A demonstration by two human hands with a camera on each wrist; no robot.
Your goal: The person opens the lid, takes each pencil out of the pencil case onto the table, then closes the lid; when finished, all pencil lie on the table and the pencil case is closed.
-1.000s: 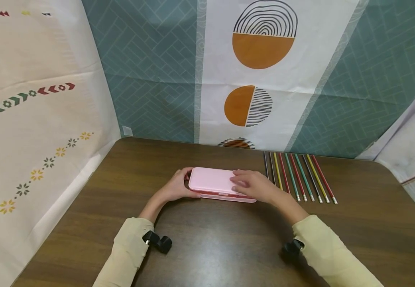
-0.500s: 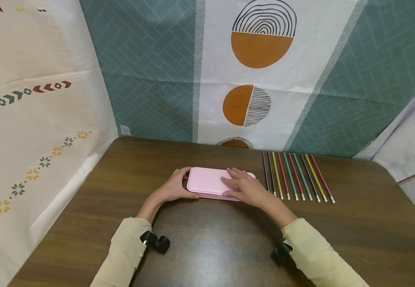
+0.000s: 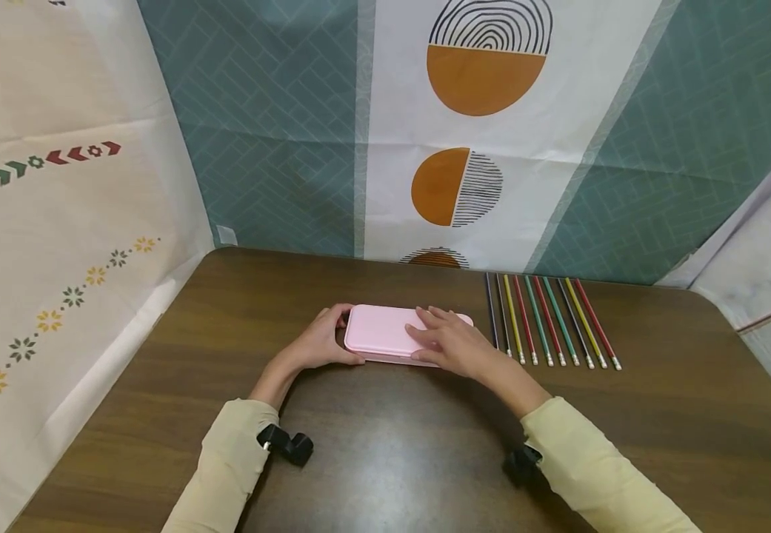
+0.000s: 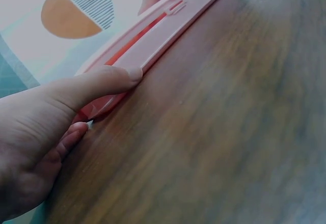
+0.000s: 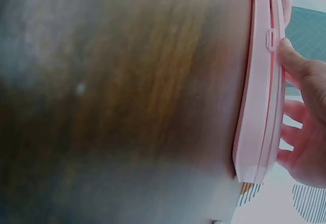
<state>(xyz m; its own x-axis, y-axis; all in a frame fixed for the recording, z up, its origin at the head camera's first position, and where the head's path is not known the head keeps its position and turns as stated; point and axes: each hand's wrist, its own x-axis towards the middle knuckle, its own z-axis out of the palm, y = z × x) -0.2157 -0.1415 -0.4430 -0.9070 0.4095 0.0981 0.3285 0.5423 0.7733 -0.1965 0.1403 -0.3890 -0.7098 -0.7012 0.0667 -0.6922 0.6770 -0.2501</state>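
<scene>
A pink pencil case (image 3: pixel 380 329) lies on the brown table, its lid down except for a narrow red-edged gap along the front, seen in both wrist views. My left hand (image 3: pixel 315 345) grips the case's left end, the thumb (image 4: pixel 114 79) along the front wall and the fingers round the far side, partly hidden. With fingers spread, my right hand (image 3: pixel 460 346) rests on the right part of the lid. In the right wrist view its thumb (image 5: pixel 291 56) touches the lid near the small clasp (image 5: pixel 270 39). What the case contains is hidden.
To the right of the case, several pencils (image 3: pixel 598 326) in different colours lie in a row, their white erasers towards me. The wooden table (image 3: pixel 385 459) reaches back to a patterned cloth backdrop (image 3: pixel 278 148), with a pale cloth (image 3: pixel 78 244) on the left.
My right hand has shifted left over the lid, and the red gap along the case's front has narrowed in the head view. The left hand keeps its grip.
</scene>
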